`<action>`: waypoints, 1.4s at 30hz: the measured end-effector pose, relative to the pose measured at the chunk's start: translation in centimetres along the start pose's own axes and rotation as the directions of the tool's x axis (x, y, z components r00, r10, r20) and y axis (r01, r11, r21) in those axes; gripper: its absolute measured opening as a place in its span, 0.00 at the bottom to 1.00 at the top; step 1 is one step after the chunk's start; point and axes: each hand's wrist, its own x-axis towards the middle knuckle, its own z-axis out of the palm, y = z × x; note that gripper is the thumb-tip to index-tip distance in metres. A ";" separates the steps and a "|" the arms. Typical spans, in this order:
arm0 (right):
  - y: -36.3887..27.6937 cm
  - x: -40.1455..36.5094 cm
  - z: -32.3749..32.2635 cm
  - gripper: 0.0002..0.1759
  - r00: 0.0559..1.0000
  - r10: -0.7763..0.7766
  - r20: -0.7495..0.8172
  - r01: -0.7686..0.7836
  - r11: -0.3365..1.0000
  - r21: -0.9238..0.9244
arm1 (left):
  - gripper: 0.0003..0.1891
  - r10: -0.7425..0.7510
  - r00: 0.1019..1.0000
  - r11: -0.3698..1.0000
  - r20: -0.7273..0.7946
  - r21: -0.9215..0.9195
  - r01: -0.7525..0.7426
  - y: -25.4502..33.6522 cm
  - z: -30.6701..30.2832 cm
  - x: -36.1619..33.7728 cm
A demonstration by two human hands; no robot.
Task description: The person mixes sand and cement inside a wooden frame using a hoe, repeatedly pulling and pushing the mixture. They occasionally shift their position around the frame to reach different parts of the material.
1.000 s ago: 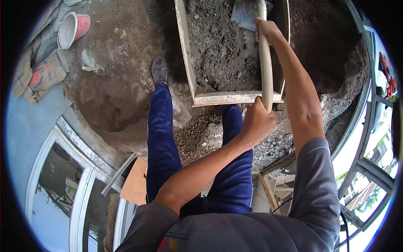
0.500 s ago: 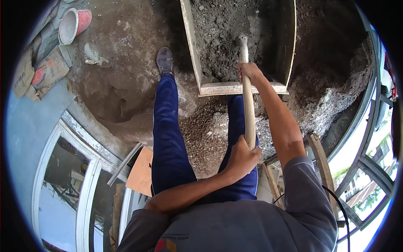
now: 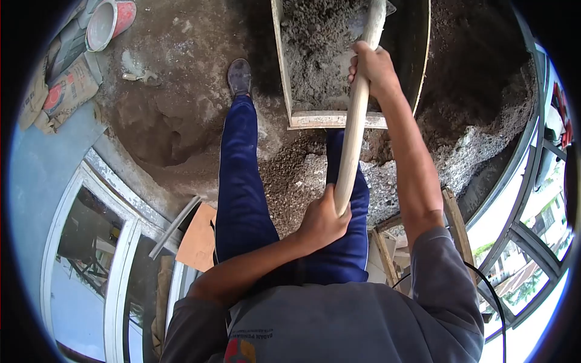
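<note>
A hoe with a thick pale wooden handle slants up over a wooden mixing trough. My left hand is closed round the lower end of the handle, in front of my thighs. Farther up, my right hand wraps the handle above the trough's near part. Only a bit of the hoe's grey metal head shows at the top edge; the rest is out of view. Wet grey mortar fills the left side of the trough, rough and lumpy.
A red bucket tips on its side at the upper left, near paper cement sacks. A trowel lies on the dirt. Gravel spreads between my legs. Wooden framing stands at my right, a window frame at lower left.
The hoe has risen out of the mortar, and its head end has swung up and right. Both hands have kept their grip; my left hand has shifted slightly left, my right hand upward.
</note>
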 end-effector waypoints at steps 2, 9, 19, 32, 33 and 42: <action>-1.2 4.9 -3.7 0.13 0.998 -0.059 0.002 0.059 0.992 -0.108 | 0.18 0.180 0.977 0.978 -0.112 -0.089 -0.190 0.0 4.5 5.4; 4.5 12.5 -12.3 0.15 0.991 0.059 -0.121 -0.099 0.928 -0.359 | 0.19 0.041 0.999 0.884 0.009 -0.465 -0.032 2.6 14.3 12.7; 13.0 6.4 -13.9 0.14 0.935 0.334 -0.119 -0.353 0.911 -0.214 | 0.16 -0.173 0.981 0.932 0.089 -0.307 0.192 3.9 13.2 5.0; -0.7 -2.5 -3.0 0.12 0.987 -0.120 -0.109 0.129 0.989 0.077 | 0.19 0.076 0.997 0.995 -0.014 0.061 -0.075 -1.3 0.4 0.0; -2.7 -0.8 -3.5 0.13 0.979 -0.172 -0.112 0.175 0.984 0.018 | 0.18 0.169 0.983 0.985 -0.075 0.040 -0.166 -0.9 0.7 2.4; 6.0 10.5 1.5 0.18 0.989 0.143 0.029 -0.131 0.958 -0.256 | 0.19 -0.129 0.983 0.976 -0.133 -0.192 0.102 1.9 3.3 7.2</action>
